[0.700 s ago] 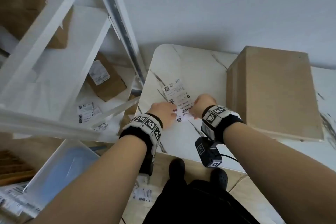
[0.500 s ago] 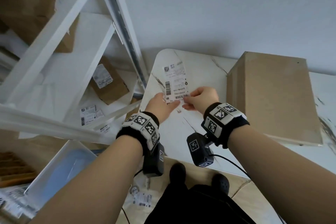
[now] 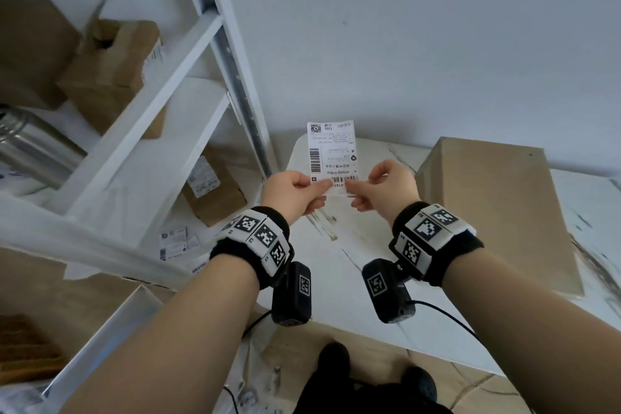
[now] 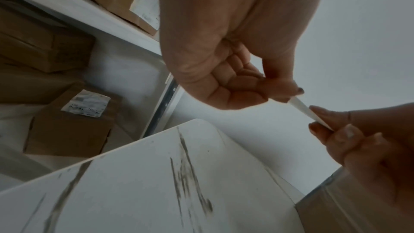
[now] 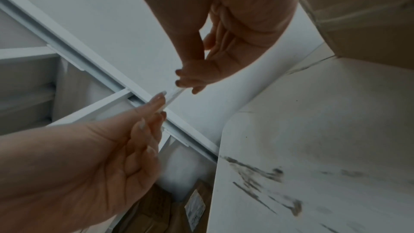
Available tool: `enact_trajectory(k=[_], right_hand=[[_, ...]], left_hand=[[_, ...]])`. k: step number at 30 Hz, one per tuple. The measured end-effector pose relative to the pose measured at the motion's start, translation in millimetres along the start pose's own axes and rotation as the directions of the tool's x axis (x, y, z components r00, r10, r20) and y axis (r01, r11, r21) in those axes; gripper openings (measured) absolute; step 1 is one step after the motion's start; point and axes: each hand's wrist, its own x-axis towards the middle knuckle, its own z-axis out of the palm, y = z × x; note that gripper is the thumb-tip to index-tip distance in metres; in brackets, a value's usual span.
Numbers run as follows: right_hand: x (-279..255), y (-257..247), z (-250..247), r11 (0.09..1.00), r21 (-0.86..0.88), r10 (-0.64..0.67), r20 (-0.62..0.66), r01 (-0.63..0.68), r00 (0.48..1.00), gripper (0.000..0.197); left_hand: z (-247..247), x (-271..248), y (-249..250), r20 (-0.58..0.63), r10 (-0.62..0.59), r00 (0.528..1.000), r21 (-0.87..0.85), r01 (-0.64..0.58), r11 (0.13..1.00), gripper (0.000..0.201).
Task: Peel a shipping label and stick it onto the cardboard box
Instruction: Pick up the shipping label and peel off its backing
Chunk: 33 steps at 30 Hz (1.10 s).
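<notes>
The shipping label pinched between both hands is white, printed with black barcodes, a black square code and black text. To the right of the right hand, the cardboard box is plain tan. Beneath the hands, the tabletop is white with dark grey marble veins. Each wrist band is black, with white panels bearing black square markers. Left of the left hand, the shelf frame is white.

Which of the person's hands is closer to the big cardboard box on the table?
The right hand. It holds the shipping label just left of the cardboard box, not touching it. The left hand pinches the label's other corner, farther from the box.
</notes>
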Motion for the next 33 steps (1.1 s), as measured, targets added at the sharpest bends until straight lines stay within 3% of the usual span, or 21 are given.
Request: enact_trajectory(k=[4, 8, 12, 16, 18, 26, 30, 33], right_hand=[[2, -4, -7, 0.998, 0.06, -0.02, -0.039, 0.023, 0.999, 0.031], [5, -4, -13, 0.998, 0.061, -0.022, -0.032, 0.024, 0.999, 0.026], [7, -5, -16, 0.997, 0.078, -0.016, -0.027, 0.018, 1.0, 0.024], [6, -7, -13, 0.996, 0.078, -0.035, -0.02, 0.037, 0.999, 0.017], [5, -10, -11, 0.997, 0.062, -0.051, -0.002, 0.051, 0.999, 0.017], [4, -15, -14, 0.994, 0.092, -0.06, 0.022, 0.058, 0.998, 0.022], [2, -18, -12, 0.967, 0.253, -0.043, 0.087, 0.02, 0.995, 0.019], [2, -19, -11, 0.961, 0.276, -0.053, 0.122, 0.018, 0.991, 0.018]], left_hand=[[-2, -3, 6, 0.042, -0.032, 0.999, -0.108, 0.036, 0.993, 0.004], [-7, -4, 11, 0.047, -0.002, 0.999, -0.139, 0.009, 0.99, 0.013], [-9, -3, 16, 0.026, -0.023, 0.999, -0.169, 0.027, 0.985, 0.006], [-2, -1, 17, 0.104, -0.1, 0.989, -0.101, 0.111, 0.989, 0.038], [3, -2, 18, 0.126, -0.081, 0.989, -0.092, 0.093, 0.991, 0.032], [3, 6, 22, 0.007, 0.04, 0.999, -0.093, -0.039, 0.995, 0.003], [11, 3, 24, 0.084, 0.004, 0.996, -0.164, 0.01, 0.986, 0.025], [17, 1, 23, 0.115, 0.027, 0.993, -0.154, -0.009, 0.988, 0.021]])
